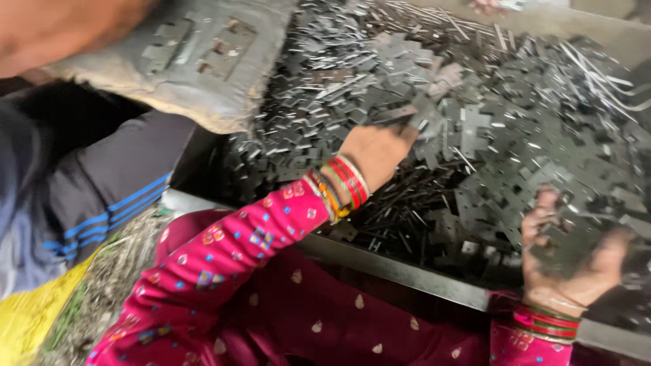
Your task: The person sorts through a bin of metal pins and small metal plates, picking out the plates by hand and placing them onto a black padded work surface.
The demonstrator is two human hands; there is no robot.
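Observation:
A big heap of flat dark metal stampings, cross-shaped and strip-shaped, fills a tray. My left hand, in a pink patterned sleeve with red and gold bangles, reaches into the heap and its fingers close on a flat piece at the top of the pile. My right hand is at the near right, palm turned up, cupping a small stack of the same metal pieces. The view is blurred, so the single pieces are hard to tell apart.
The tray's grey metal rim runs across in front of my lap. On the left sits another person in dark trousers with blue stripes, with a worn sack bearing a few stampings. Someone's fingers show at the top edge.

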